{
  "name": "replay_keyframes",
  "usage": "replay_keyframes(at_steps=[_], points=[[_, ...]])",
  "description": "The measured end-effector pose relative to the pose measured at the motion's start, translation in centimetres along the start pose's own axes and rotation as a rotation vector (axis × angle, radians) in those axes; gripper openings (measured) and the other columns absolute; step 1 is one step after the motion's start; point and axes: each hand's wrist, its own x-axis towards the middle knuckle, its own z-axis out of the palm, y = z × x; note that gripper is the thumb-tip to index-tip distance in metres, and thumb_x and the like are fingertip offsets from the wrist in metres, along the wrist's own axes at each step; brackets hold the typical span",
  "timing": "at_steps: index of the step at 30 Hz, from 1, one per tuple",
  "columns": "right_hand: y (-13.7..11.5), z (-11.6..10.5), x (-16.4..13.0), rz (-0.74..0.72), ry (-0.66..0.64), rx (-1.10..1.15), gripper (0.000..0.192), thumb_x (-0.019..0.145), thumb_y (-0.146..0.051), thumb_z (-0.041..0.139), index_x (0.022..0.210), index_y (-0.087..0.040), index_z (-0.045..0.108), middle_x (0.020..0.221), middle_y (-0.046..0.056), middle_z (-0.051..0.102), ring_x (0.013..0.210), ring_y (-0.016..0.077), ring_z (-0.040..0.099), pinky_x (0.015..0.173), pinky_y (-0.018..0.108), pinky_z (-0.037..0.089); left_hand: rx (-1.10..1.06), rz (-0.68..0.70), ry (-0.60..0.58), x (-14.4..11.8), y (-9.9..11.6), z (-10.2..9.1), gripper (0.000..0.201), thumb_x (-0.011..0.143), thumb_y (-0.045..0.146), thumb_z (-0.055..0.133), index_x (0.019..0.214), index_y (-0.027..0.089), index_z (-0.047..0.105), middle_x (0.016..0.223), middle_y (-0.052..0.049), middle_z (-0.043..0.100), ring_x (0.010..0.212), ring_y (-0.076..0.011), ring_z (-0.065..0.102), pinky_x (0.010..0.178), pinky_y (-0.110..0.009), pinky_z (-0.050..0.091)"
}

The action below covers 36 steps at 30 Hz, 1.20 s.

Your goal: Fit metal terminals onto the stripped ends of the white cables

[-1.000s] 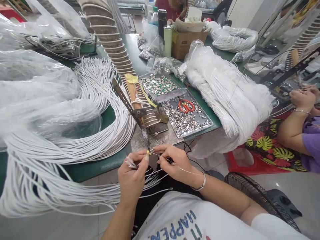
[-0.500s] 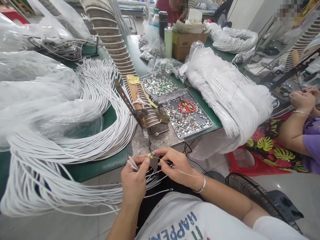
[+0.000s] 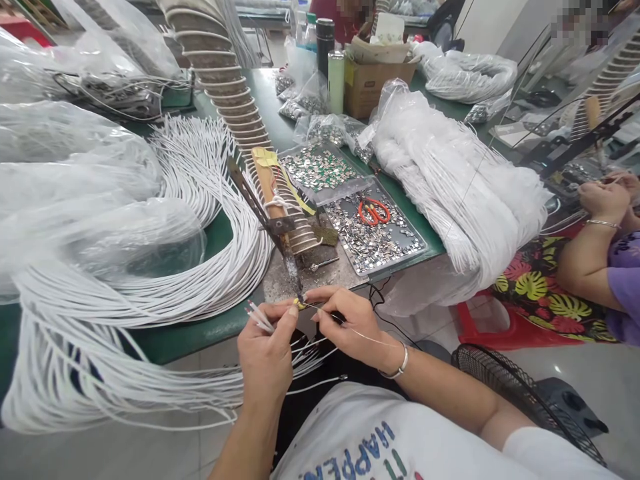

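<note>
Two hands meet at the table edge (image 3: 210, 333). The left hand (image 3: 265, 353), fingers curled, pinches white cables (image 3: 257, 315). The right hand (image 3: 350, 327) pinches a thin wire (image 3: 367, 338) at the iron's tip (image 3: 299, 297).

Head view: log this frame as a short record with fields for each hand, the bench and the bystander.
left hand: pinches white cable ends at the soldering iron tip
right hand: feeds thin wire to the same spot
bench: white cable bundle, tray of metal parts, red scissors
bystander: arm at right
</note>
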Motion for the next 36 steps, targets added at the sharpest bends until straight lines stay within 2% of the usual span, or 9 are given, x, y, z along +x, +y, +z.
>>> replay_keyframes(at_steps=[8, 13, 22, 26, 29, 31, 33, 34, 36], points=[[0.0, -0.1, 0.0, -0.029, -0.005, 0.001, 0.013, 0.083, -0.009, 0.053, 0.075, -0.02, 0.054, 0.105, 0.008, 0.071, 0.099, 0.0148, 0.067, 0.086, 0.028, 0.054, -0.056, 0.019, -0.022, 0.2, -0.3, -0.1, 0.018, 0.072, 0.033, 0.07, 0.069, 0.018, 0.06, 0.089, -0.008, 0.071, 0.083, -0.0225, 0.066, 0.076, -0.035, 0.05], [0.7, 0.0, -0.5, 0.004, -0.049, 0.004, 0.012, 0.084, -0.011, 0.052, 0.075, -0.02, 0.053, 0.106, 0.008, 0.071, 0.099, 0.0149, 0.067, 0.085, 0.029, 0.054, -0.051, -0.038, -0.028, 0.0, -1.4, -0.4, 0.019, 0.072, 0.034, 0.071, 0.07, 0.018, 0.06, 0.087, -0.007, 0.072, 0.085, -0.0228, 0.066, 0.078, -0.034, 0.05], [0.9, -0.3, -1.4, 0.069, -0.054, 0.026, 0.011, 0.086, -0.017, 0.054, 0.076, -0.019, 0.057, 0.101, 0.007, 0.071, 0.095, 0.0152, 0.067, 0.085, 0.029, 0.053, -0.004, -0.046, -0.048, -1.1, -2.6, -0.6, 0.02, 0.074, 0.036, 0.069, 0.071, 0.017, 0.063, 0.088, -0.009, 0.073, 0.077, -0.0208, 0.066, 0.069, -0.031, 0.05], [1.1, -0.2, -1.7, 0.168, -0.07, 0.039, 0.01, 0.089, -0.023, 0.057, 0.081, -0.018, 0.06, 0.094, 0.006, 0.069, 0.084, 0.0133, 0.065, 0.073, 0.024, 0.051, -0.011, -0.106, -0.116, -2.3, -3.1, -0.9, 0.02, 0.075, 0.036, 0.071, 0.073, 0.017, 0.065, 0.088, -0.007, 0.072, 0.068, -0.0171, 0.062, 0.065, -0.03, 0.049], [1.7, -0.4, -2.4, 0.243, -0.173, -0.044, 0.012, 0.091, -0.022, 0.056, 0.08, -0.017, 0.058, 0.082, 0.002, 0.065, 0.071, 0.0113, 0.059, 0.063, 0.021, 0.046, -0.002, -0.217, -0.244, -3.6, -4.5, -1.5, 0.025, 0.08, 0.041, 0.069, 0.086, 0.017, 0.068, 0.071, -0.002, 0.067, 0.056, -0.0136, 0.056, 0.062, -0.028, 0.047], [2.3, -1.2, -3.0, 0.261, -0.333, -0.232, 0.012, 0.091, -0.019, 0.054, 0.079, -0.017, 0.055, 0.08, 0.002, 0.063, 0.071, 0.0117, 0.058, 0.064, 0.021, 0.044, -0.015, -0.29, -0.303, -4.3, -5.5, -2.2, 0.032, 0.085, 0.046, 0.063, 0.097, 0.017, 0.069, 0.071, -0.002, 0.067, 0.062, -0.015, 0.059, 0.071, -0.03, 0.049], [3.0, -2.6, -3.7, 0.268, -0.535, -0.449, 0.01, 0.088, -0.013, 0.055, 0.079, -0.017, 0.054, 0.081, 0.003, 0.062, 0.072, 0.0138, 0.059, 0.065, 0.023, 0.043, -0.019, -0.331, -0.276, -4.9, -6.2, -3.0, 0.038, 0.088, 0.051, 0.058, 0.102, 0.017, 0.068, 0.085, -0.005, 0.07, 0.073, -0.0163, 0.063, 0.08, -0.031, 0.048], [3.3, -3.4, -4.1, 0.274, -0.622, -0.532, 0.01, 0.085, -0.009, 0.055, 0.078, -0.017, 0.054, 0.081, 0.004, 0.062, 0.071, 0.0151, 0.059, 0.064, 0.024, 0.042, -0.016, -0.348, -0.24, -5.2, -6.4, -3.4, 0.041, 0.087, 0.053, 0.057, 0.104, 0.017, 0.066, 0.088, -0.006, 0.07, 0.07, -0.0154, 0.062, 0.077, -0.03, 0.049], [3.8, -4.8, -4.8, 0.299, -0.694, -0.598, 0.013, 0.083, -0.004, 0.054, 0.078, -0.016, 0.054, 0.076, 0.006, 0.062, 0.064, 0.0166, 0.058, 0.06, 0.025, 0.039, -0.006, -0.409, -0.193, -5.6, -6.3, -3.9, 0.048, 0.086, 0.057, 0.057, 0.113, 0.017, 0.061, 0.074, -0.002, 0.066, 0.051, -0.0118, 0.052, 0.057, -0.026, 0.044]])
